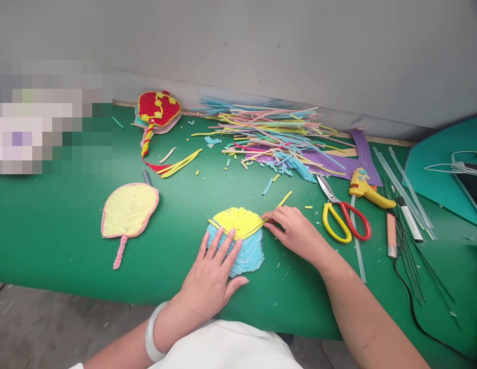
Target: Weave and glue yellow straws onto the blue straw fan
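Note:
A round piece made of glued strips, yellow on top and light blue below (246, 253), lies on the green table (49, 241). My left hand (215, 271) lies flat on its blue part, fingers spread. My right hand (295, 230) pinches the end of a yellow strip (278, 204) at the piece's right edge, pressing it down onto the yellow part.
A pile of coloured strips (269, 138) lies at the back on purple sheets. Scissors with yellow and red handles (340, 218) and a yellow glue gun (365, 187) lie to the right, with clear glue sticks (407, 192). A yellow leaf-shaped fan (128, 210) and a red fan (157, 110) lie left.

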Demonstrator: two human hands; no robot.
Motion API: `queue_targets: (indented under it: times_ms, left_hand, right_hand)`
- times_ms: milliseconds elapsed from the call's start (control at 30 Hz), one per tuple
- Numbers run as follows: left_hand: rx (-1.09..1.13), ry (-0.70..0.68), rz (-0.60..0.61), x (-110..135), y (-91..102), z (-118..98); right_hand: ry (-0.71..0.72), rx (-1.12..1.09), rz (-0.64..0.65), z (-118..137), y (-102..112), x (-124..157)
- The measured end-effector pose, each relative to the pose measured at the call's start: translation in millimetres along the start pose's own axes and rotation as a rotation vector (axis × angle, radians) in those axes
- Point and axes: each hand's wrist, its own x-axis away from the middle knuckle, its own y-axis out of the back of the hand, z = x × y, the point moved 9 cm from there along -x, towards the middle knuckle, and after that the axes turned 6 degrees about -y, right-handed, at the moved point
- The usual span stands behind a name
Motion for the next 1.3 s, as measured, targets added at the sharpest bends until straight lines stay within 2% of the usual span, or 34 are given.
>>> queue_targets:
  times_ms: [367,533,667,900,1133,1300]
  left_hand:
    - [0.030,0.010,-0.006,0.6,0.5,0.6]
    - [0.026,0.015,-0.015,0.5,0.2,0.9]
    - [0.033,0.021,-0.016,0.5,-0.6,1.2]
    - [-0.001,0.004,-0.027,0.2,-0.6,0.1]
    - [0.015,0.018,-0.059,1.1,0.6,0.2]
    - [0.104,0.057,-0.145,3.3,8.0,2.7]
  right_hand:
    - [0.006,0.001,-0.011,7.3,-1.2,0.9]
    - [0.003,-0.006,-0.054,12.1,4.1,1.4]
    - [0.053,-0.026,-0.114,25.9,8.3,2.6]
    - [0.166,-0.114,-0.052,56.7,-10.1,4.1]
    - [0.195,-0.157,-0.036,68.9,-19.4,2.0]
    - [0.186,-0.166,-0.014,68.5,-22.3,1.0]
